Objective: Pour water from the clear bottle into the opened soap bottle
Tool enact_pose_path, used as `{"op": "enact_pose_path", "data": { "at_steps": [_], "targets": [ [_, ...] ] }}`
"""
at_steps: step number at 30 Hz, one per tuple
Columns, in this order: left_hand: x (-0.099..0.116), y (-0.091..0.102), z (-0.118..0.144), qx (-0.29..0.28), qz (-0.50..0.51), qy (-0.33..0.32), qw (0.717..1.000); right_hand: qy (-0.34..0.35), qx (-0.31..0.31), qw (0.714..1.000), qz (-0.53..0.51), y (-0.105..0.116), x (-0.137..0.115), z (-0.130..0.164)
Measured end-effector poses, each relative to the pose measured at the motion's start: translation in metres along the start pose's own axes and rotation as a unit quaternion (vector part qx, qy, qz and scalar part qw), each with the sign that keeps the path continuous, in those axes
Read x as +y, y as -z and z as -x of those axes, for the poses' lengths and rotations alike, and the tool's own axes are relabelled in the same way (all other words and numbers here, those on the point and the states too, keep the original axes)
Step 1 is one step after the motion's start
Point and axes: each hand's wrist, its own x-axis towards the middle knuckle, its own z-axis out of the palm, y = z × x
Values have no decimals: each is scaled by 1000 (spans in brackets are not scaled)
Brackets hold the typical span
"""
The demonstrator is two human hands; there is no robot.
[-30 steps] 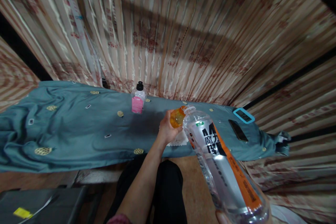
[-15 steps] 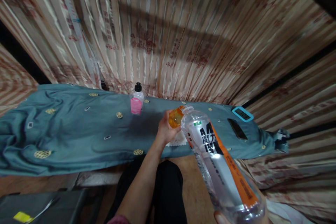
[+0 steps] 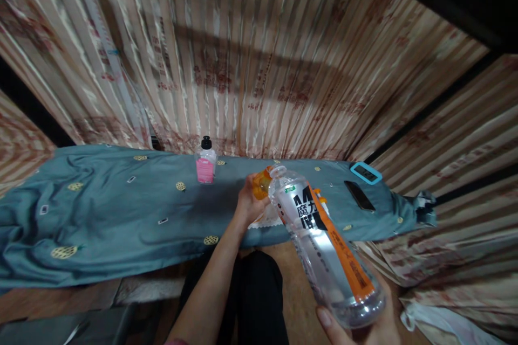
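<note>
My right hand [image 3: 356, 329] grips the base of a large clear plastic bottle [image 3: 319, 242] with a black, white and orange label. The bottle is tilted away from me, its open neck pointing toward the far table edge. My left hand [image 3: 247, 205] holds the bottle's orange cap [image 3: 261, 186] right beside the neck. Both sit above a white lacy mat [image 3: 265, 218] on the teal cloth [image 3: 121, 205] that covers the table.
A small bottle [image 3: 205, 161] with a pink label and black cap stands at the back of the cloth. A dark phone [image 3: 359, 195] and a blue-framed device [image 3: 366, 172] lie at the right end. Striped curtains [image 3: 259, 54] hang behind. My dark trousers [image 3: 251, 291] show below.
The view has shifted, so the bottle and both hands sit lower and slightly left in frame. More of my right hand shows under the bottle's base. The cap stays at the neck.
</note>
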Motion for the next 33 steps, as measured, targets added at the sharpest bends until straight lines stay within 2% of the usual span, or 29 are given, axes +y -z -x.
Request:
{"op": "enact_pose_path", "data": {
  "at_steps": [3,7,15,20,25,33],
  "targets": [
    [0,1,0,-7,-4,2,1000,16,2,1000,-11,-2,-16,2],
    [-4,-1,0,-10,14,-8,1000,4,5,1000,-19,-3,-33,3],
    [-4,0,-1,-12,-13,-18,1000,-23,4,998,-52,-4,-23,3],
    [-6,-1,-2,-11,-5,-8,1000,-78,-10,991,-106,-6,-33,1],
    [-6,1,-3,-24,1,9,1000,-79,-6,991,-104,-6,-37,-1],
    [-9,2,-3,-21,13,-6,1000,-94,-16,985,-141,-6,-36,3]
  ]
}}
